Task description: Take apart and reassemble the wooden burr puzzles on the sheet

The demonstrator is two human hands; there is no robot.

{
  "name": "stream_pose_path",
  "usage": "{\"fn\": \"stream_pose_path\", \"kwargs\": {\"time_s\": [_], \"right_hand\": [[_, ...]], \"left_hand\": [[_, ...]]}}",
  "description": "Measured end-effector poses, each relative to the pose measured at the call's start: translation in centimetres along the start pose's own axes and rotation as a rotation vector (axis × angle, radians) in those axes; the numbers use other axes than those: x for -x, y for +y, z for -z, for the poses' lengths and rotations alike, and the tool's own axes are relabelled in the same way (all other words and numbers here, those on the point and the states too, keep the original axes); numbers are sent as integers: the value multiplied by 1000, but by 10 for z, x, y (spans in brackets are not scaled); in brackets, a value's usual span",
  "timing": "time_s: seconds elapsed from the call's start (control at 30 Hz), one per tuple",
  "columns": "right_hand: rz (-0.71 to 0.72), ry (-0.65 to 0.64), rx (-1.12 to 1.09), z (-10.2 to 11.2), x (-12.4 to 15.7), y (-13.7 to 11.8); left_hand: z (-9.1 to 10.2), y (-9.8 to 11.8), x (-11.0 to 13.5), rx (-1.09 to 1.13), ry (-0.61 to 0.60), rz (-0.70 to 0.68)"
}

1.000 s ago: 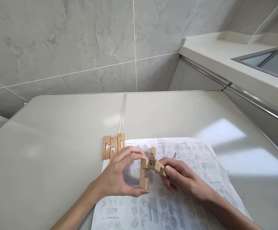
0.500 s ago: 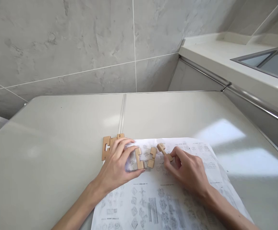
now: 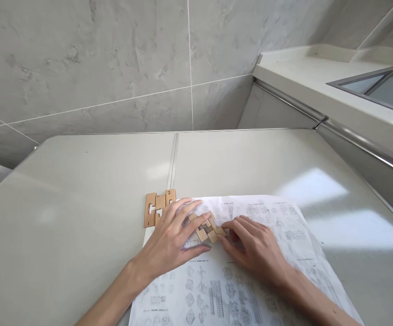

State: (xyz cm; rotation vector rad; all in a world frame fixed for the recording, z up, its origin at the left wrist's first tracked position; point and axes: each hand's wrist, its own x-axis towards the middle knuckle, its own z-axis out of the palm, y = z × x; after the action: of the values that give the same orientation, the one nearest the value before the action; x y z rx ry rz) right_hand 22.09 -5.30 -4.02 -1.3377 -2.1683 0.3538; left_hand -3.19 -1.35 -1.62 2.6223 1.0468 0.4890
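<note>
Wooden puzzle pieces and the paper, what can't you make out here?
Head view, wooden pieces: their count and fit, covered by fingers of the left hand and right hand.
Head view, flat pieces: partly hidden by the left hand; most markings too small.
Head view, printed sheet: diagrams too small; near edge cut off by the frame.
</note>
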Motion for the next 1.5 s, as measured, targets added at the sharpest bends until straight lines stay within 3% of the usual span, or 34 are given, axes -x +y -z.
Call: {"fn": "stream_pose_path", "kwargs": {"time_s": [0.2, 0.37, 0.7, 0.87, 1.17, 1.5], "right_hand": [[191, -130, -209, 3, -3, -9], [285, -190, -234, 3, -2, -6], [214, -104, -263, 1, -1, -4], [202, -96, -303, 1, -2, -5], [211, -40, -335, -3, 2, 0], [237, -29, -332, -10, 6, 2]], "left_hand": [[1, 2, -2, -1, 48, -53], [-1, 1, -3, -13, 100, -55], [-5, -2, -5, -43, 255, 0], [-2, 4, -3, 38, 282, -90], [-18, 31, 2, 190, 270, -398], [-27, 36, 7, 175, 162, -426]]}}
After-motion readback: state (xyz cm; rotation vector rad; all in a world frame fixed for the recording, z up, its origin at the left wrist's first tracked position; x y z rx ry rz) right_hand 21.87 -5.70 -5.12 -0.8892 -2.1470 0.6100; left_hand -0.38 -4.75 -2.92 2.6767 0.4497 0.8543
